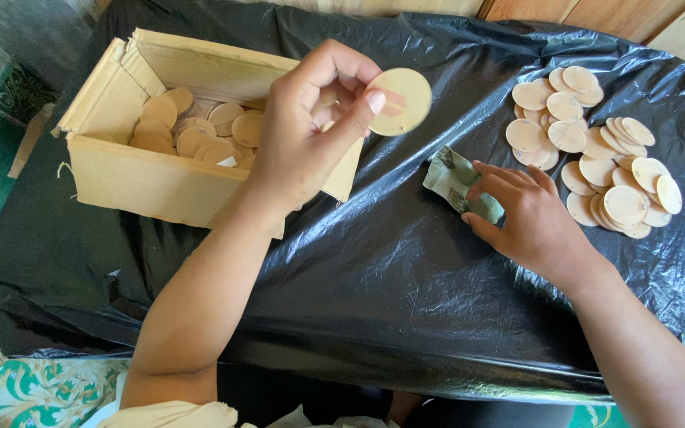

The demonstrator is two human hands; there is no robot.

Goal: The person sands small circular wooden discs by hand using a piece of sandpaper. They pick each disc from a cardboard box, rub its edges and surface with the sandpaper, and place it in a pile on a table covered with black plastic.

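My left hand [311, 127] is raised above the table and pinches a round pale wooden disc [400, 101] between thumb and fingers. My right hand [521, 214] rests on the black plastic sheet [374, 269] and presses down on a folded greenish piece of sandpaper [457, 181]. A cardboard box [132, 178] with several similar discs inside sits under and left of my left hand. A loose heap of discs [588, 150] lies just right of my right hand.
The black plastic sheet covers the whole table. Green patterned floor [33, 388] shows at the left and bottom. Wooden boards [596, 16] run along the far edge.
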